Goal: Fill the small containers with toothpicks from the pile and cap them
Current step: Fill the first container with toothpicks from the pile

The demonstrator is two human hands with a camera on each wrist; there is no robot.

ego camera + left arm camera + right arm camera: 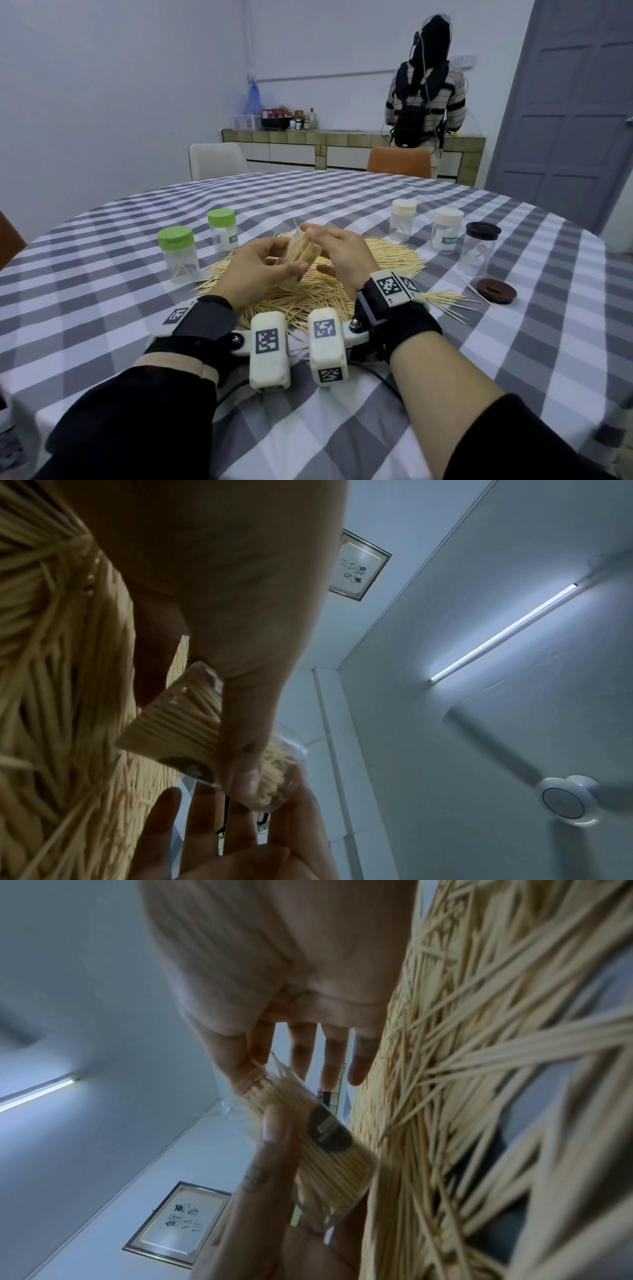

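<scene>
- Clamping left hand [262, 270] round packed clear container [301, 255] of toothpicks [329, 1153], tilted.
- Hovering right hand [337, 251] at its mouth, fingers relaxed apart.
- Risking spilling sticks onto pile [376, 257] through overtilting.

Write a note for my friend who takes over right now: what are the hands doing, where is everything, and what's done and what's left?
Left hand grips a clear container packed with toothpicks, tilted above the pile.
Right hand is open, fingers at the container's mouth.
Two green-capped jars stand left; two cream-capped jars and a dark-capped jar stand right. All five look nearly empty.
A loose brown cap lies on the table at right.
Done: the held container looks full.
Left: cap it, probably with the brown cap, then fill the others.
</scene>
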